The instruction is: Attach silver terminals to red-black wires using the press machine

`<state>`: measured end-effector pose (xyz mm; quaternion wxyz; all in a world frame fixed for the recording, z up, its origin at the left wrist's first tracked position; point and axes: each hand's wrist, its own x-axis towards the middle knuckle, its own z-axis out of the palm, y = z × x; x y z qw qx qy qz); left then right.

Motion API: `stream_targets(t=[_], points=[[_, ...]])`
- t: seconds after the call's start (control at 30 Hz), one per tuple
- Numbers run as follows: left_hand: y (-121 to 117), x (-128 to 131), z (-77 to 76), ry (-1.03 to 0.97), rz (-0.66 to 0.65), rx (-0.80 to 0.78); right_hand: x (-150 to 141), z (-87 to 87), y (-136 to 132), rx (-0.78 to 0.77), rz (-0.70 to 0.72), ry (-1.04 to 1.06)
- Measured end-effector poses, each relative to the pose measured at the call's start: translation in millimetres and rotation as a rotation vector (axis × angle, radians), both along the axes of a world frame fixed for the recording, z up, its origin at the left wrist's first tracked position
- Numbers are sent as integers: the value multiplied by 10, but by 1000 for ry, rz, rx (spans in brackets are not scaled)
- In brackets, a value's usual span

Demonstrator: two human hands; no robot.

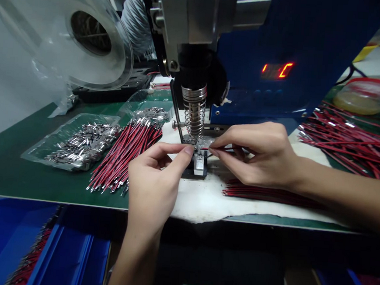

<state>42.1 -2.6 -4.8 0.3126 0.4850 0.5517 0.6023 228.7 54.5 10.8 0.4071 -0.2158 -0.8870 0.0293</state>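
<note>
My right hand pinches a thin red and black wire, whose end reaches the metal block under the spring-loaded head of a blue bench machine. On the other side of that block is my left hand, thumb and forefinger pressed together at the tip. Whatever lies between those fingertips is too small to make out. Beneath my right hand a bundle of red and black wires rests on a white cloth.
Small metal parts fill a clear tray on the left. Beside it lies a pile of red and black wires; another wire heap is at right. A large clear reel stands back left. Blue bins sit below the table edge.
</note>
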Motion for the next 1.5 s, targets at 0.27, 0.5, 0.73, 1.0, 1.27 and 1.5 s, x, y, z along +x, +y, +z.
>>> stream_targets(t=[0.27, 0.5, 0.73, 1.0, 1.27, 1.5], points=[[-5, 10, 13, 45, 15, -22, 2, 6, -3, 1, 0, -6], [-2, 9, 32, 52, 22, -60, -1, 7, -3, -13, -4, -5], [-24, 9, 28, 65, 28, -65, 0, 29, -3, -22, 5, -17], [-30, -6, 22, 50, 15, -61, -19, 59, 4, -64, 47, -70], [-15, 8, 37, -46, 8, -48, -35, 69, -11, -54, 7, -45], [-15, 17, 52, -99, 7, -43, -46, 65, -16, -96, -9, -34]])
